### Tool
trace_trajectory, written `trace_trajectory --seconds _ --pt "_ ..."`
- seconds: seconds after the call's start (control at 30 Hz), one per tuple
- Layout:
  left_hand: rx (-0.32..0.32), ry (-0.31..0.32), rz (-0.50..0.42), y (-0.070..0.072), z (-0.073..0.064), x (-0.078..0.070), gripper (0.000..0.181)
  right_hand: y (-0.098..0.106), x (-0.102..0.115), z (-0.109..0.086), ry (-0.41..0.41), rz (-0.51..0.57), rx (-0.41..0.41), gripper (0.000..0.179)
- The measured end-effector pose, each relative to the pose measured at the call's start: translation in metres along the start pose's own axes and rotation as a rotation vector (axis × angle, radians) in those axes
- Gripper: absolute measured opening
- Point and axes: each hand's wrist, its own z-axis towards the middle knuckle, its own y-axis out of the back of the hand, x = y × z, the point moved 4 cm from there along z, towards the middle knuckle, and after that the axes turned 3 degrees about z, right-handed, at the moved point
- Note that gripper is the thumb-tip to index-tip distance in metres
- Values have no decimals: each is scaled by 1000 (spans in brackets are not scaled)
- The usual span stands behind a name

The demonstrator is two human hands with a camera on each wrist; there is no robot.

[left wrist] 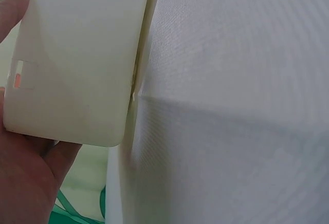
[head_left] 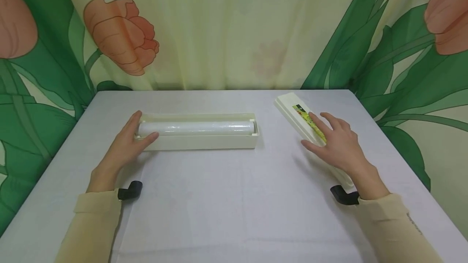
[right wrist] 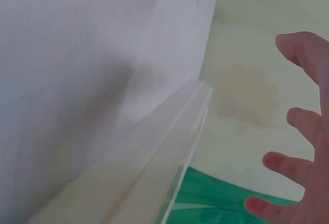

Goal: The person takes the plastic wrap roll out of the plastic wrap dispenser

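Note:
A long cream plastic cling film box (head_left: 204,142) lies on the table, left of centre, its top uncovered. Inside it rests a white roll of cling film (head_left: 197,127). My left hand (head_left: 122,145) holds the box's left end, thumb over the front rim and the other fingers round the end and back. In the left wrist view the box's front wall (left wrist: 77,70) hides part of those fingers. To the right, a long cream lid (head_left: 290,104) with a yellow-green label lies slanted. Above it hovers my right hand (head_left: 341,145), fingers spread, holding nothing; the right wrist view shows them apart from the lid (right wrist: 159,152).
A white cloth covers the table (head_left: 219,206). Behind its far edge hangs a pale yellow curtain (head_left: 226,31) printed with tulips and leaves. Black wrist mounts stick out from both sleeves.

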Motion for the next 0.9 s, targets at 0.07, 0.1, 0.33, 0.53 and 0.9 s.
trace_trajectory --seconds 0.07,0.1,0.33,0.53,0.9 --pt "-2 -1 1 0 0 0 103 -2 5 3 31 1 -26 82" --pt "-2 0 1 0 0 0 103 -2 8 4 47 -3 -41 81" --pt "9 27 8 -1 1 0 104 -8 21 13 118 -2 -110 78" --pt "6 21 15 0 2 -1 103 -10 31 19 119 14 -102 76" --pt "-2 25 4 1 2 -1 102 -15 47 26 216 69 -166 71"
